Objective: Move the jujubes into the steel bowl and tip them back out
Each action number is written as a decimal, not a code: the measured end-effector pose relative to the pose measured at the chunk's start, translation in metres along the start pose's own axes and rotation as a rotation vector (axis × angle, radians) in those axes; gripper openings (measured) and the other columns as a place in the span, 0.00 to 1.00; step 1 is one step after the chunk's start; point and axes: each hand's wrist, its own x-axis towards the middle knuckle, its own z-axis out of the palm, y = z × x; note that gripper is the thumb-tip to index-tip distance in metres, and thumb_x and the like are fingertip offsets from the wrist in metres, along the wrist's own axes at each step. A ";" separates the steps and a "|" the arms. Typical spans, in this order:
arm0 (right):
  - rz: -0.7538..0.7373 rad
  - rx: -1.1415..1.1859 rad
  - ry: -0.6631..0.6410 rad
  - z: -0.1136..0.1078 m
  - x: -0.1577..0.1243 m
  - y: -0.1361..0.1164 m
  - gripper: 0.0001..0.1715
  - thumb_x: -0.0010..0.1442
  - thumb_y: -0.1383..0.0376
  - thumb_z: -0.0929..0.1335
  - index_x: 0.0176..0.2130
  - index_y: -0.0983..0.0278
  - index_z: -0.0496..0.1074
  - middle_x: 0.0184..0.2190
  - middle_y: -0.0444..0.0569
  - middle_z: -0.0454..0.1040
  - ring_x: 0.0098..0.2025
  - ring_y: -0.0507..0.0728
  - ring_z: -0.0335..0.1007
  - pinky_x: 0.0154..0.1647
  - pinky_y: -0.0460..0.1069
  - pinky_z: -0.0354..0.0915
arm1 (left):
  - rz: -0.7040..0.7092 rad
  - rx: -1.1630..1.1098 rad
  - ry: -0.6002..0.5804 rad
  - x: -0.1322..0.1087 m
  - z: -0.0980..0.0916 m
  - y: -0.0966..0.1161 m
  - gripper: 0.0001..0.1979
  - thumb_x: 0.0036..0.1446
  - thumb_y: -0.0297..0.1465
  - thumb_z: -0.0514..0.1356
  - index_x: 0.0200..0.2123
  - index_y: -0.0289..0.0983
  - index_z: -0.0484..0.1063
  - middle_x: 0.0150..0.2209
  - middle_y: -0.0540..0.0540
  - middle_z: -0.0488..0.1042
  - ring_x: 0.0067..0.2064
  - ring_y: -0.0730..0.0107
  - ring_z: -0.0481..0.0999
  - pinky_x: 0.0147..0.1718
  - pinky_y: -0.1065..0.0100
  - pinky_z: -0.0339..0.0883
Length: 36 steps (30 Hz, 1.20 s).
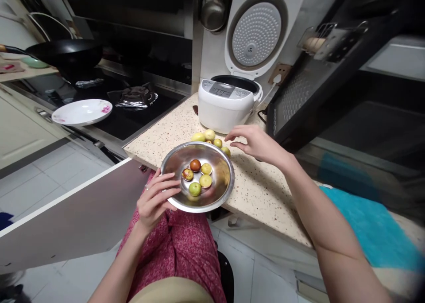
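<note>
My left hand (153, 202) grips the near left rim of a shiny steel bowl (219, 172), its fingers reaching over the inside wall. The bowl overlaps the counter's front edge. Several small round fruits that look like jujubes lie in it, among them a red-brown jujube (195, 165), a green jujube (195, 188) and yellowish ones. My right hand (250, 144) hovers over the counter just right of more yellow-green jujubes (218, 143). Its thumb and fingers are apart with nothing between them. The bowl's far rim partly hides those jujubes.
Behind the jujubes stands a white rice cooker (224, 110), lid raised. A dark oven-like appliance (332, 99) borders the speckled counter (259, 192) on the right, near a blue cloth (368, 227). At left are a white plate (83, 111), a wok (66, 52) and an open cabinet door (76, 219).
</note>
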 end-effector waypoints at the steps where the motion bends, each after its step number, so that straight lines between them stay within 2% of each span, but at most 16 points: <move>1: 0.022 -0.014 -0.011 0.002 0.000 0.009 0.09 0.65 0.71 0.69 0.41 0.64 0.80 0.40 0.51 0.81 0.42 0.59 0.77 0.47 0.53 0.68 | 0.000 0.001 -0.001 0.000 0.000 0.000 0.18 0.69 0.45 0.60 0.48 0.38 0.81 0.45 0.41 0.84 0.56 0.55 0.81 0.66 0.44 0.66; 5: 0.135 -0.058 -0.080 0.017 0.003 0.033 0.08 0.64 0.72 0.70 0.42 0.64 0.81 0.39 0.51 0.82 0.40 0.58 0.77 0.44 0.52 0.68 | 0.009 0.010 0.002 -0.001 -0.001 -0.002 0.18 0.68 0.45 0.60 0.48 0.39 0.81 0.45 0.42 0.84 0.55 0.55 0.81 0.66 0.43 0.67; 9: 0.213 -0.063 -0.128 0.026 0.005 0.034 0.07 0.65 0.68 0.72 0.43 0.64 0.82 0.38 0.52 0.83 0.39 0.58 0.77 0.41 0.51 0.67 | 0.018 0.003 0.008 -0.002 -0.001 -0.003 0.18 0.68 0.44 0.61 0.49 0.38 0.81 0.44 0.41 0.84 0.55 0.54 0.81 0.66 0.43 0.65; 12: 0.240 -0.002 -0.213 0.027 0.005 0.030 0.07 0.64 0.67 0.73 0.43 0.63 0.82 0.37 0.52 0.83 0.37 0.57 0.77 0.40 0.51 0.66 | 0.020 0.004 0.004 -0.003 -0.001 -0.004 0.18 0.68 0.44 0.61 0.49 0.38 0.81 0.45 0.41 0.84 0.55 0.53 0.81 0.66 0.42 0.66; 15: 0.221 0.088 -0.278 0.028 0.006 0.029 0.08 0.63 0.66 0.74 0.43 0.64 0.83 0.38 0.51 0.83 0.37 0.57 0.77 0.40 0.50 0.67 | 0.020 0.003 -0.007 -0.002 -0.002 -0.004 0.17 0.68 0.43 0.61 0.50 0.38 0.81 0.45 0.40 0.84 0.55 0.53 0.81 0.66 0.43 0.65; 20: 0.092 0.175 -0.323 0.034 0.007 0.034 0.13 0.60 0.74 0.71 0.44 0.62 0.81 0.40 0.49 0.82 0.39 0.57 0.75 0.40 0.50 0.65 | 0.028 -0.007 -0.020 -0.002 -0.002 -0.003 0.18 0.68 0.43 0.61 0.50 0.36 0.81 0.45 0.39 0.83 0.56 0.54 0.80 0.67 0.44 0.63; 25: 0.078 0.165 -0.354 0.037 0.004 0.038 0.14 0.57 0.72 0.72 0.44 0.61 0.77 0.40 0.48 0.79 0.38 0.57 0.71 0.39 0.50 0.63 | 0.012 -0.013 -0.023 -0.002 -0.002 -0.002 0.18 0.69 0.43 0.61 0.49 0.36 0.81 0.45 0.40 0.83 0.56 0.54 0.80 0.68 0.44 0.63; 29: 0.089 0.095 -0.359 0.035 0.002 0.041 0.18 0.53 0.72 0.74 0.45 0.63 0.73 0.40 0.49 0.78 0.38 0.57 0.70 0.39 0.50 0.62 | 0.005 -0.016 -0.020 -0.003 -0.001 -0.002 0.17 0.68 0.43 0.61 0.49 0.37 0.81 0.45 0.40 0.83 0.56 0.54 0.80 0.68 0.44 0.63; 32: 0.081 0.053 -0.334 0.028 0.001 0.043 0.19 0.54 0.73 0.73 0.46 0.63 0.73 0.42 0.50 0.78 0.41 0.59 0.72 0.42 0.51 0.64 | 0.004 -0.018 -0.020 -0.003 0.000 -0.002 0.17 0.69 0.43 0.61 0.49 0.37 0.80 0.45 0.40 0.83 0.56 0.54 0.79 0.68 0.44 0.63; 36: 0.025 0.029 -0.188 0.011 0.001 0.033 0.14 0.60 0.68 0.72 0.47 0.63 0.75 0.43 0.52 0.78 0.43 0.60 0.72 0.46 0.54 0.66 | 0.005 -0.023 -0.026 -0.002 0.001 0.000 0.17 0.69 0.42 0.61 0.49 0.35 0.80 0.45 0.40 0.82 0.57 0.55 0.79 0.68 0.44 0.62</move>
